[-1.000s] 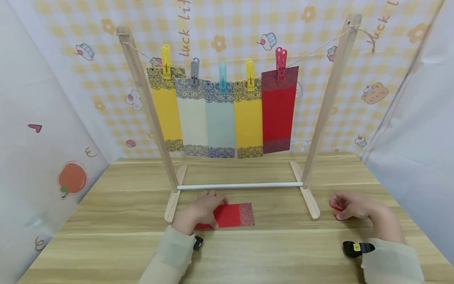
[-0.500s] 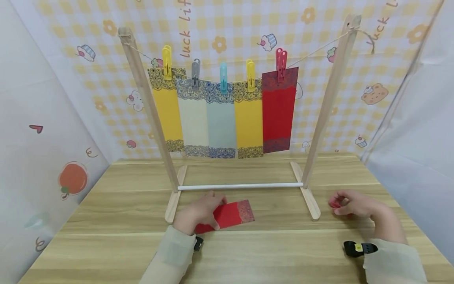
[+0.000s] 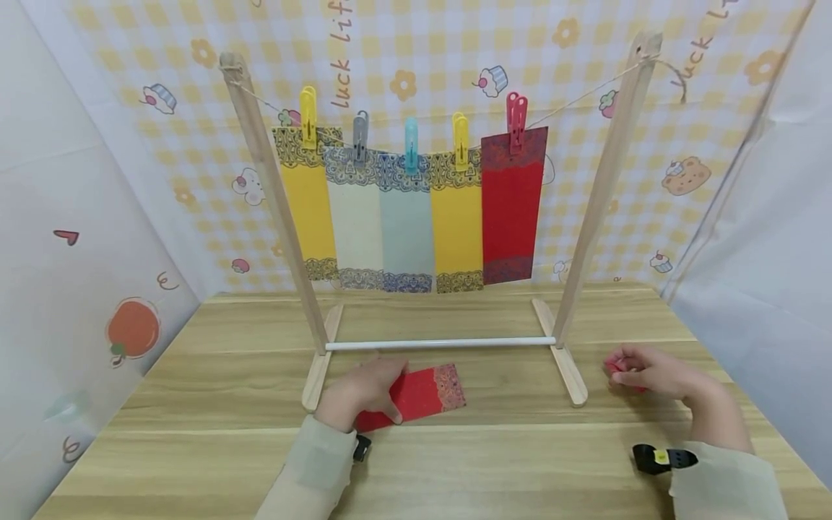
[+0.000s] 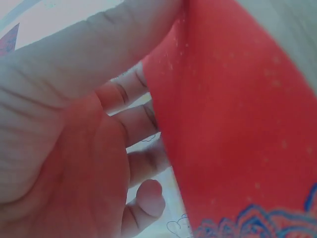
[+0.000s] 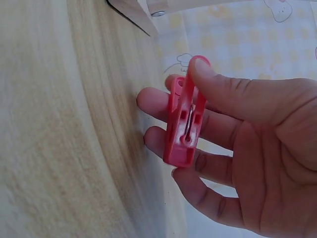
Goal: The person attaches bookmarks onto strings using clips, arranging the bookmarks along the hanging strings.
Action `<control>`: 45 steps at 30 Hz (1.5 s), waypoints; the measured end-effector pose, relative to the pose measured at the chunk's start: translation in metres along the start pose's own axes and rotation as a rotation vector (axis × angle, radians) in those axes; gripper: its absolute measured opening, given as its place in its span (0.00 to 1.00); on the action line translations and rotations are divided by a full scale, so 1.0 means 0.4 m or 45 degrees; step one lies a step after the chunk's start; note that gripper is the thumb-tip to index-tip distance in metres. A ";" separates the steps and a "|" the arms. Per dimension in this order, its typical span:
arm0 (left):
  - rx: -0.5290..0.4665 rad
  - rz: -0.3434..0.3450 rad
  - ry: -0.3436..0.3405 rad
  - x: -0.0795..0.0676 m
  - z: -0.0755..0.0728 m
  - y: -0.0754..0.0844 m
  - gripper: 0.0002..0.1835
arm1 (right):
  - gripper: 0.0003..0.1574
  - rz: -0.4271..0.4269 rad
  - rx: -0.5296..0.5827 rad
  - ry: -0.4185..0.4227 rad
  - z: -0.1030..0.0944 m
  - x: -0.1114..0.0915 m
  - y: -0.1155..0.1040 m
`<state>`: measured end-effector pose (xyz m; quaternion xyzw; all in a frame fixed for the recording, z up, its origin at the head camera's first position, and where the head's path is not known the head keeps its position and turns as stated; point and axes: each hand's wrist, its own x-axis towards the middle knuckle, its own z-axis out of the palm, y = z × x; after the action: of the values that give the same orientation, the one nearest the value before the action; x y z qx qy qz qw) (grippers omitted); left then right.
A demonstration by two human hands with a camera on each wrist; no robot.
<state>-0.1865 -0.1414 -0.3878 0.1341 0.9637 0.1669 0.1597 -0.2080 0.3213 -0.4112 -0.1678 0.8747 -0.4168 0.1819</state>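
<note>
A red paper card (image 3: 422, 393) with a patterned band at its end is in my left hand (image 3: 365, 388), just in front of the stand's white bar. In the left wrist view the thumb (image 4: 94, 47) lies over the card's near face while the other fingers pass behind its edge. My right hand (image 3: 656, 372), to the right of the stand, holds a pinkish-red clothespin (image 5: 185, 124) close above the table. Its thumb presses one handle end, with fingertips behind the clip.
A wooden stand (image 3: 591, 209) carries a string (image 3: 585, 94) between two posts. Several patterned cards hang from it, yellow (image 3: 457, 224), pale and red (image 3: 512, 209), each under a coloured clothespin. A checked cloth (image 3: 403, 43) backs the table (image 3: 494, 462).
The red card has swung so it lies at a slant, its patterned end raised toward the bar. In the right hand, the clothespin has been turned between the fingers.
</note>
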 end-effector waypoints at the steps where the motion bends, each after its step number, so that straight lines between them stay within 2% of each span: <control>1: -0.012 0.007 -0.006 0.000 0.000 -0.001 0.30 | 0.22 -0.003 0.002 -0.006 0.000 0.001 0.002; 6: -0.071 0.067 -0.006 -0.001 -0.002 -0.005 0.26 | 0.25 -0.016 0.026 -0.031 0.002 0.003 0.007; 11: -0.049 0.169 0.029 -0.001 -0.009 -0.012 0.18 | 0.27 0.022 0.056 -0.011 0.005 0.000 0.006; 15: -0.021 0.213 0.037 -0.002 -0.020 -0.006 0.13 | 0.27 0.067 0.086 -0.004 0.004 -0.002 0.006; 22: -0.018 0.287 0.041 -0.002 -0.027 -0.002 0.05 | 0.28 0.060 0.172 -0.015 0.002 0.000 -0.002; 25: -0.008 0.327 0.041 0.000 -0.030 0.000 0.06 | 0.29 0.092 0.196 0.022 0.004 -0.001 -0.010; 30: 0.000 0.368 0.041 0.000 -0.035 0.005 0.08 | 0.30 0.143 0.122 0.158 0.004 -0.006 -0.020; 38: -0.051 0.391 0.053 -0.014 -0.047 0.016 0.10 | 0.37 0.117 -0.013 0.270 0.001 -0.008 -0.023; 42: -0.060 0.414 0.082 -0.018 -0.053 0.021 0.12 | 0.33 0.084 -0.040 0.319 -0.002 -0.006 -0.033; 45: -0.072 0.432 0.103 -0.020 -0.054 0.023 0.07 | 0.27 0.022 -0.054 0.353 -0.004 -0.004 -0.043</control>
<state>-0.1848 -0.1415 -0.3629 0.2836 0.9277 0.2237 0.0940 -0.2050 0.3129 -0.3963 -0.1049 0.9015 -0.4156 0.0591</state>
